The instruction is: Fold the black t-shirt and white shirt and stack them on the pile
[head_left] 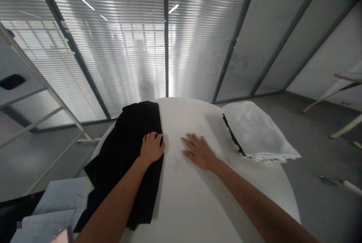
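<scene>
A black cloth garment [118, 137], folded with a straight right edge, lies across the left side of the round white table [183, 190]. On top of it, close to that edge, rests my left hand [152, 148], its fingers slightly bent and apart, the thumb towards the edge. My right hand [200, 152] lies palm down on the bare tabletop to the right of the garment, fingers spread, holding nothing. At the table's right side sits a stack of folded white cloth [254, 129], with a strip of black cloth [233, 135] showing along its left edge.
Papers [60, 197] and a partly visible phone [62, 237] are at the lower left. A white metal stand [53, 96] rises on the left. Glass partitions with blinds [127, 54] run behind the table. Pale furniture legs [346, 126] stand at right.
</scene>
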Demonstrator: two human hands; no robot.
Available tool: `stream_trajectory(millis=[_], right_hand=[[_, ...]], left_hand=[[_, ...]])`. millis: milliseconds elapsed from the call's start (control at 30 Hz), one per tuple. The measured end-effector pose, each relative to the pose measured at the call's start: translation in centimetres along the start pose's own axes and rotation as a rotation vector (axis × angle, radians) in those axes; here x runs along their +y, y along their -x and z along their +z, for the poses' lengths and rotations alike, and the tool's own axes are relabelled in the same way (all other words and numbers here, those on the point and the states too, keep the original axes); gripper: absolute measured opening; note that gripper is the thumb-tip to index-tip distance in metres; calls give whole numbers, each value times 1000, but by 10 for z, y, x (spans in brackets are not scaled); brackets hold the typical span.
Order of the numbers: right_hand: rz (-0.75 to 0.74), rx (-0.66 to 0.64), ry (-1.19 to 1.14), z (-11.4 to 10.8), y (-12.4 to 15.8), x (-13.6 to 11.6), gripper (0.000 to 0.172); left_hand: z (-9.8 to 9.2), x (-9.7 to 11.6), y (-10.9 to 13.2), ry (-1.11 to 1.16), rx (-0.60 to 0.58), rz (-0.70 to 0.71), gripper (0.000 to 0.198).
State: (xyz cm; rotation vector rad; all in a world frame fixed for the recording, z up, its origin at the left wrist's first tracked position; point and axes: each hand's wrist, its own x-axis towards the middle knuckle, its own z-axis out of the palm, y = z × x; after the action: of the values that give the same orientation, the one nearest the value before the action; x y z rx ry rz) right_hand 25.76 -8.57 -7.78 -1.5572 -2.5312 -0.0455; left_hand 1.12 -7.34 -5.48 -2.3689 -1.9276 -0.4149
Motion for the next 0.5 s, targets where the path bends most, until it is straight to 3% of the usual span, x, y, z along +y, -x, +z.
stream_trajectory(millis=[200,300,400,500], right_hand=[[-5,2,-3,-1,1,4,61],[-8,8,-16,-2,1,4,61],[-21,7,-35,-3,2,5,60],[-26,3,-43,-4,3,6,61]], left_hand=[[-4,6,0,45,-51,-21,40],[-19,-4,-5,156,-103,-8,40],[-47,-37,-7,253,-116,-61,43],[-74,-86,4,78,-133,-225,51]])
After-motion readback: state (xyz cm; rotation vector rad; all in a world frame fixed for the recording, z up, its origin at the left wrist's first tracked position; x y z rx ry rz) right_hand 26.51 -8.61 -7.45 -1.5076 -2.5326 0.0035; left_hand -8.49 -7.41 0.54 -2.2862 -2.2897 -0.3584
